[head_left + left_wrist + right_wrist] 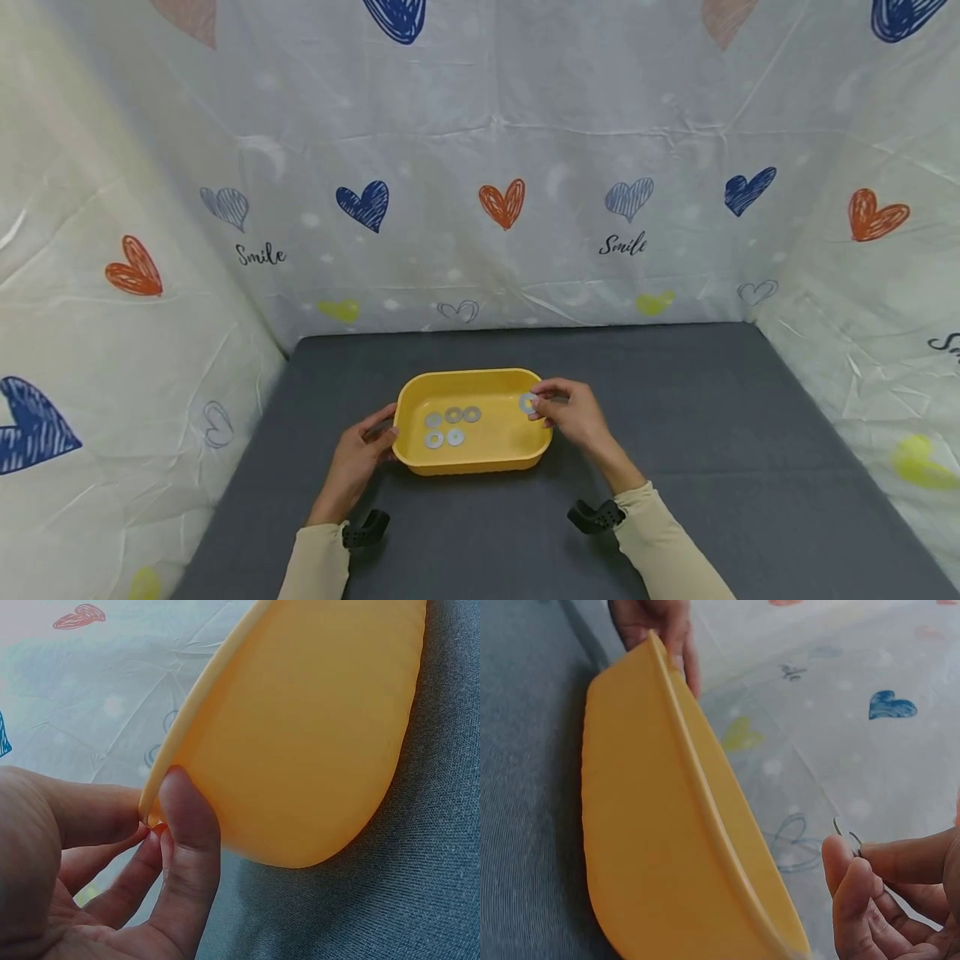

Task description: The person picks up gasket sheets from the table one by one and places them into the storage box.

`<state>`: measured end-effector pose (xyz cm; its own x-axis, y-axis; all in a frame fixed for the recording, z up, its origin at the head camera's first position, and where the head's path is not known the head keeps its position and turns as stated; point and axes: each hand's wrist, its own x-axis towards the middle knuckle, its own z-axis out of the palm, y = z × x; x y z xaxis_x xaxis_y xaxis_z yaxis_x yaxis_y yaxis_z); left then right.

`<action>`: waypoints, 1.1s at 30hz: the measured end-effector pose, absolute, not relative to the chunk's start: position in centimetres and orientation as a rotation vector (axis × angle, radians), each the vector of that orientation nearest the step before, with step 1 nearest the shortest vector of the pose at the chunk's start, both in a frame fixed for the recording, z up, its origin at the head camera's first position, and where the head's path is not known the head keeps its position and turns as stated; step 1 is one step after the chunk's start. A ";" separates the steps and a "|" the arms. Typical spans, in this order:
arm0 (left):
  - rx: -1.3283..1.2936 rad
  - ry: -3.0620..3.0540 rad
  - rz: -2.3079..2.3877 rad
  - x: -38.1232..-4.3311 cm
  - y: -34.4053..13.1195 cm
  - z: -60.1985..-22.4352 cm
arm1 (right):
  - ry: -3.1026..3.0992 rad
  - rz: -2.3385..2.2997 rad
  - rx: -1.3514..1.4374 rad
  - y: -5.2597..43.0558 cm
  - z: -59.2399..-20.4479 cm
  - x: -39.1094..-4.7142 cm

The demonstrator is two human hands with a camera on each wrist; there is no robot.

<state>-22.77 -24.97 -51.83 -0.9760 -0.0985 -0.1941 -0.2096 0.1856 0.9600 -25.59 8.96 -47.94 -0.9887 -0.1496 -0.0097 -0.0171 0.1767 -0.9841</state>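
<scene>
A yellow tray [495, 454] with rounded corners stands on the dark table, several flat metal washers [454, 437] lying on its floor toward the left. My left hand [357, 454] pinches the tray's left rim; in the left wrist view, thumb and fingers [191, 817] meet at that rim. Above the tray's right end, my right hand [573, 412] holds one washer [527, 403] between thumb and fingertips. The right wrist view shows that washer [846, 834] mostly edge-on and partly covered by the fingers. The tray's high side wall hides its inside there.
A dark grey cloth [675, 392] covers the table. Behind it and at both sides hang pale sheets [558, 192] printed with hearts and "Smile". Each wrist wears a black strap device [596, 517], and both sleeves are cream.
</scene>
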 end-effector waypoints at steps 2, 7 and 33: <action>-0.306 2.349 1.923 -22.8 -24.9 -51.8 | 2.325 -1.938 -0.175 8.6 -47.8 -25.6; -0.301 2.354 1.924 -22.8 -24.9 -51.7 | 2.316 -1.920 -0.196 7.7 -47.5 -25.8; -0.268 2.344 1.934 -22.5 -25.0 -51.8 | 2.232 -1.929 -0.164 3.0 -48.2 -27.0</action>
<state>-22.51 -25.00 -51.81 -0.9805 -0.0773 -0.1809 -0.1923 0.1822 0.9643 -26.98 3.02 -48.15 -0.9764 -0.2045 -0.0688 0.0383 0.1491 -0.9881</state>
